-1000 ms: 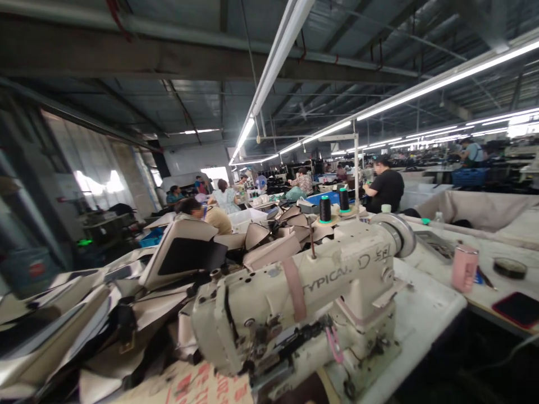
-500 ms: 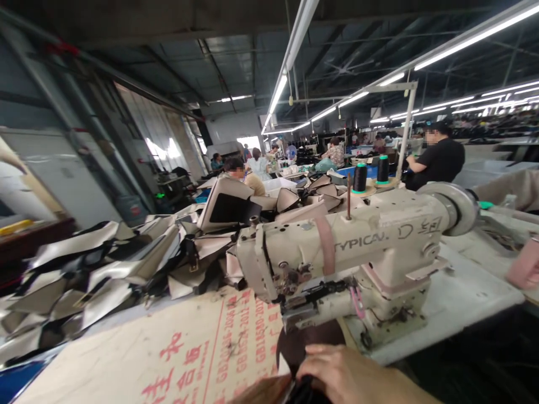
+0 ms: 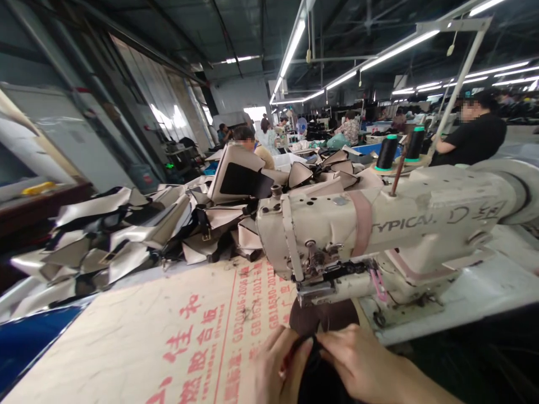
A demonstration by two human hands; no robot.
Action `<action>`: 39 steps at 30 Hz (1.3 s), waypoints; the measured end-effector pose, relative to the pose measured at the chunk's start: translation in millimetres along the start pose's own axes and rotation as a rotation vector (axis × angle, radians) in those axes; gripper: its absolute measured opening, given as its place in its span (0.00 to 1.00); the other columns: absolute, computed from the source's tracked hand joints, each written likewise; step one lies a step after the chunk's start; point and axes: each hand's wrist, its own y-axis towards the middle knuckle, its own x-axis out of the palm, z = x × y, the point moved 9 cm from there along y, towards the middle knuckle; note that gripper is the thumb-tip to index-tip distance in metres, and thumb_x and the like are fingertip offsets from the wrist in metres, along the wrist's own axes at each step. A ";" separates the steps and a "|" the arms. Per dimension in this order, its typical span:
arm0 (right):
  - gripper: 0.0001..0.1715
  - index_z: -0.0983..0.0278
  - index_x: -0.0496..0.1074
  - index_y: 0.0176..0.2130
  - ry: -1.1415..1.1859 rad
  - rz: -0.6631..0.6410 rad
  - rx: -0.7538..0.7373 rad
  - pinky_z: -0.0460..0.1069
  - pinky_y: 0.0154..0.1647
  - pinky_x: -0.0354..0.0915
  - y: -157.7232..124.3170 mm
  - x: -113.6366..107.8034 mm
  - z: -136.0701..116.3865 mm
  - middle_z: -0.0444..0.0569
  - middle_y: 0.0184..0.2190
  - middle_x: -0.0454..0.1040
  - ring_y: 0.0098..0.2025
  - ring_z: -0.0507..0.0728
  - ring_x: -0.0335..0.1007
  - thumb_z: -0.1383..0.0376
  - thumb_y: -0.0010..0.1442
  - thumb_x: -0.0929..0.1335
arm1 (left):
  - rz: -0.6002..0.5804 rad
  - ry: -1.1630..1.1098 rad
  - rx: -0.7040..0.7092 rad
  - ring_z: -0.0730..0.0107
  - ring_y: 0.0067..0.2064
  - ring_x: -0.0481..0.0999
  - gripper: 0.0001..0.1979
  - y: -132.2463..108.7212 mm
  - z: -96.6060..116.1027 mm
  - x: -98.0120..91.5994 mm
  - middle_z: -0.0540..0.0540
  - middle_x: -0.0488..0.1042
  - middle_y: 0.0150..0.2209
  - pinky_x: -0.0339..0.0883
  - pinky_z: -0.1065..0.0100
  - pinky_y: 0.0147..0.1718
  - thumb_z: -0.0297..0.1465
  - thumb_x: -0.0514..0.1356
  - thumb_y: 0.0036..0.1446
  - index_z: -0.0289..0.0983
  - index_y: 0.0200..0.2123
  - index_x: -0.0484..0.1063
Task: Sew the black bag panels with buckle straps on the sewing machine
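Two hands, left hand [image 3: 280,365] and right hand [image 3: 357,359], both pinched tight on a dark piece of material [image 3: 320,381] — right below a cream TYPICAL sewing machine [image 3: 337,224], cut panels [image 3: 126,235] heaped far left.

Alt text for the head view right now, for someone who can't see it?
The left hand and right hand hold dark material in front of a cream TYPICAL sewing machine. Pale cut panels lie heaped behind.

My left hand [image 3: 278,365] and right hand [image 3: 357,359] pinch a dark material piece [image 3: 322,381] just before the sewing machine [image 3: 379,224]. Printed cardboard [image 3: 189,342] lies to the left.
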 end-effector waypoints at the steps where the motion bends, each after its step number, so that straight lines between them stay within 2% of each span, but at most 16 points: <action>1: 0.09 0.65 0.65 0.39 -0.041 -0.002 -0.005 0.46 0.34 0.57 0.5 0.6 -1.4 0.46 0.33 0.72 0.35 0.54 0.69 0.71 0.61 0.57 | -0.021 -0.045 -0.055 0.76 0.24 0.61 0.18 5.3 -6.3 4.6 0.54 0.60 0.21 0.56 0.75 0.24 0.42 0.52 0.56 0.37 0.21 0.61; 5: 0.07 0.66 0.64 0.33 -0.143 -0.023 -0.019 0.46 0.29 0.54 0.8 1.9 -4.5 0.46 0.28 0.71 0.29 0.53 0.67 0.73 0.59 0.59 | -0.372 -0.363 -0.268 0.78 0.22 0.50 0.22 19.9 -29.0 39.9 0.56 0.50 0.18 0.44 0.74 0.19 0.48 0.51 0.54 0.37 0.19 0.55; 6: 0.07 0.66 0.64 0.34 -0.138 -0.024 -0.026 0.46 0.29 0.54 0.4 1.4 -5.3 0.46 0.29 0.71 0.29 0.53 0.67 0.73 0.59 0.59 | -0.437 -0.423 -0.307 0.79 0.22 0.49 0.23 20.6 -31.4 45.0 0.56 0.50 0.18 0.42 0.73 0.19 0.49 0.51 0.53 0.37 0.19 0.55; 8: 0.08 0.65 0.63 0.36 -0.091 -0.024 -0.040 0.45 0.30 0.55 -0.6 -0.5 -6.4 0.45 0.30 0.71 0.30 0.52 0.67 0.73 0.60 0.58 | -0.494 -0.488 -0.347 0.79 0.22 0.48 0.23 20.7 -31.9 48.4 0.56 0.51 0.18 0.41 0.73 0.20 0.50 0.52 0.51 0.36 0.20 0.56; 11: 0.07 0.64 0.62 0.39 -0.033 -0.016 -0.007 0.45 0.31 0.55 -2.3 -3.3 0.0 0.44 0.31 0.71 0.32 0.52 0.67 0.71 0.62 0.58 | -0.459 -0.510 -0.331 0.78 0.22 0.48 0.22 17.9 -24.4 45.7 0.56 0.50 0.19 0.41 0.72 0.20 0.49 0.52 0.52 0.37 0.20 0.56; 13: 0.05 0.64 0.62 0.37 -0.052 -0.007 0.013 0.46 0.30 0.54 -3.2 -4.3 6.1 0.43 0.30 0.70 0.32 0.53 0.67 0.69 0.62 0.59 | -0.326 -0.443 -0.268 0.78 0.23 0.49 0.22 17.2 -18.5 36.1 0.56 0.50 0.20 0.43 0.72 0.21 0.47 0.52 0.54 0.37 0.19 0.54; 16: 0.05 0.63 0.62 0.32 -0.088 -0.033 -0.067 0.47 0.28 0.51 -4.1 -0.7 6.1 0.42 0.27 0.70 0.28 0.52 0.66 0.68 0.61 0.60 | -0.146 -0.292 -0.186 0.77 0.24 0.51 0.22 14.0 -14.4 24.1 0.55 0.50 0.20 0.46 0.72 0.23 0.45 0.52 0.55 0.37 0.18 0.51; 18: 0.06 0.64 0.62 0.30 -0.089 -0.055 -0.122 0.47 0.27 0.50 -4.8 2.8 4.1 0.42 0.26 0.70 0.27 0.51 0.65 0.69 0.61 0.60 | -0.185 -0.302 -0.200 0.77 0.24 0.51 0.22 11.6 -18.5 30.9 0.55 0.50 0.20 0.45 0.72 0.23 0.46 0.51 0.55 0.37 0.18 0.52; 20: 0.08 0.64 0.62 0.29 -0.076 -0.047 -0.139 0.47 0.27 0.52 -5.5 4.1 3.2 0.42 0.25 0.70 0.27 0.51 0.66 0.69 0.61 0.60 | -0.304 -0.380 -0.250 0.77 0.24 0.49 0.22 10.0 -25.0 43.7 0.55 0.49 0.20 0.43 0.72 0.21 0.47 0.51 0.54 0.37 0.19 0.54; 22: 0.09 0.64 0.63 0.30 -0.044 0.006 -0.126 0.46 0.28 0.55 -6.3 1.9 3.0 0.43 0.25 0.70 0.28 0.51 0.67 0.69 0.62 0.59 | -0.412 -0.454 -0.305 0.78 0.23 0.48 0.23 9.3 -30.4 53.5 0.56 0.50 0.19 0.41 0.72 0.21 0.49 0.52 0.53 0.36 0.19 0.57; 24: 0.08 0.64 0.65 0.33 0.008 0.107 -0.079 0.45 0.32 0.59 -8.1 -5.0 5.0 0.43 0.27 0.72 0.30 0.50 0.69 0.67 0.63 0.60 | -0.463 -0.498 -0.367 0.79 0.21 0.48 0.23 10.0 -35.4 57.5 0.57 0.51 0.18 0.39 0.72 0.20 0.50 0.53 0.51 0.35 0.20 0.60; 27: 0.06 0.62 0.65 0.40 0.011 0.214 -0.032 0.44 0.39 0.63 -12.7 -13.2 5.9 0.44 0.35 0.72 0.37 0.50 0.70 0.65 0.64 0.60 | -0.474 -0.521 -0.414 0.79 0.20 0.48 0.22 13.1 -39.2 57.1 0.58 0.51 0.15 0.38 0.71 0.19 0.49 0.55 0.49 0.35 0.19 0.60; 31: 0.14 0.62 0.61 0.50 -0.196 0.237 -0.097 0.46 0.47 0.65 -15.8 -16.2 -4.1 0.49 0.44 0.69 0.44 0.52 0.68 0.67 0.65 0.58 | -0.481 -0.551 -0.379 0.79 0.19 0.51 0.22 17.6 -36.4 56.3 0.57 0.53 0.14 0.41 0.72 0.19 0.48 0.56 0.49 0.36 0.17 0.58; 33: 0.17 0.62 0.59 0.53 -0.250 0.253 -0.130 0.48 0.49 0.65 -15.6 -18.3 -8.2 0.50 0.45 0.68 0.45 0.53 0.67 0.68 0.65 0.56 | -0.479 -0.564 -0.376 0.79 0.19 0.51 0.22 19.3 -36.1 56.3 0.57 0.53 0.14 0.41 0.72 0.19 0.48 0.56 0.49 0.35 0.17 0.59; 36: 0.18 0.64 0.62 0.51 -0.223 0.208 -0.178 0.48 0.49 0.66 -12.3 -15.9 -12.9 0.50 0.42 0.69 0.45 0.53 0.67 0.72 0.64 0.54 | -0.467 -0.583 -0.384 0.80 0.19 0.50 0.22 20.9 -36.2 55.3 0.57 0.52 0.14 0.41 0.72 0.19 0.47 0.57 0.48 0.35 0.17 0.60; 39: 0.16 0.65 0.65 0.47 -0.165 0.155 -0.183 0.48 0.45 0.67 -9.6 -11.8 -13.5 0.50 0.39 0.69 0.41 0.53 0.67 0.73 0.63 0.55 | -0.427 -0.603 -0.333 0.80 0.20 0.52 0.21 17.4 -30.9 49.5 0.57 0.53 0.15 0.43 0.73 0.19 0.46 0.56 0.51 0.34 0.18 0.61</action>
